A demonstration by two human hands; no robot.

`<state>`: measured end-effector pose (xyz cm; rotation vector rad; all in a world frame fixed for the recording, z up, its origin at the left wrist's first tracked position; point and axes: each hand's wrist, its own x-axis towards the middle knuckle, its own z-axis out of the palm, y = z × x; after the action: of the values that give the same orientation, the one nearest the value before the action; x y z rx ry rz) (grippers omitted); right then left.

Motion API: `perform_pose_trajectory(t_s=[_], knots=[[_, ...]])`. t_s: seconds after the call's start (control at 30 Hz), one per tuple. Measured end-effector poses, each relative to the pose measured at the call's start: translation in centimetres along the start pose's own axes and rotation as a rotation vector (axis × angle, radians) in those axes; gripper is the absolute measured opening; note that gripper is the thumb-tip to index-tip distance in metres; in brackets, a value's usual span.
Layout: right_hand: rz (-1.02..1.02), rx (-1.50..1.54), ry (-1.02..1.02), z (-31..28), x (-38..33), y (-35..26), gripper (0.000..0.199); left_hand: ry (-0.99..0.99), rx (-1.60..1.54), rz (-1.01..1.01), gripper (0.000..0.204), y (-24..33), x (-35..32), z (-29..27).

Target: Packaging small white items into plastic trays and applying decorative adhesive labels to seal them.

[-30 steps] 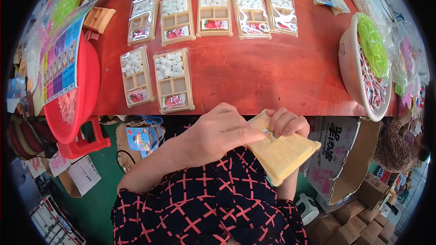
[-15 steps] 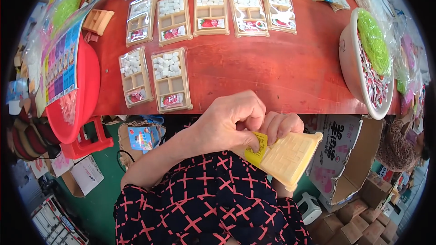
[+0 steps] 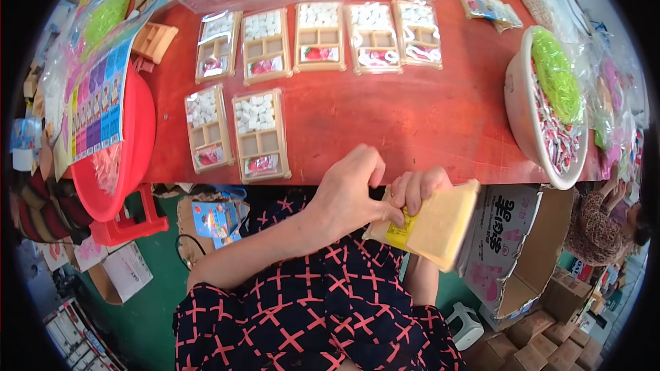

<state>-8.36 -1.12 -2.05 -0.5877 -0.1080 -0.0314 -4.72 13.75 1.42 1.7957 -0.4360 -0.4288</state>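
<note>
My right hand holds a stack of pale tan trays tilted below the front edge of the red table. My left hand reaches across and pinches a yellow slip at the stack's near end. On the table lie several compartment trays with white cubes and red packets; the closest two sit just left of my hands.
A cream bowl of small packets and green items stands at the table's right end. A red basin with a colourful sheet is at the left. An open cardboard box sits on the floor at right. Another person sits at the far right.
The tray stack has tipped and dropped slightly lower right. My left hand has moved onto its near end, and a yellow slip now shows between my fingers.
</note>
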Motion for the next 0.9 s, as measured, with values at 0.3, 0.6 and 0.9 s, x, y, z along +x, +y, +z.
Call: perform_pose_trajectory(t_s=[0.3,0.6,0.9], knots=[[0.083,-0.776,0.397,-0.5,1.5,0.6,0.022,0.099,0.028,-0.053,0.033,-1.7,0.5,0.4],[-0.360,-1.537,0.303,-5.0,13.0,-5.1,0.039,0.202,-0.077,-0.025,0.058,-1.4,1.2,-3.4],[-0.598,-1.821,0.301,-11.7,23.2,-12.5,0.031,1.283,0.668,-0.264,0.021,0.1,-13.2,-27.7]])
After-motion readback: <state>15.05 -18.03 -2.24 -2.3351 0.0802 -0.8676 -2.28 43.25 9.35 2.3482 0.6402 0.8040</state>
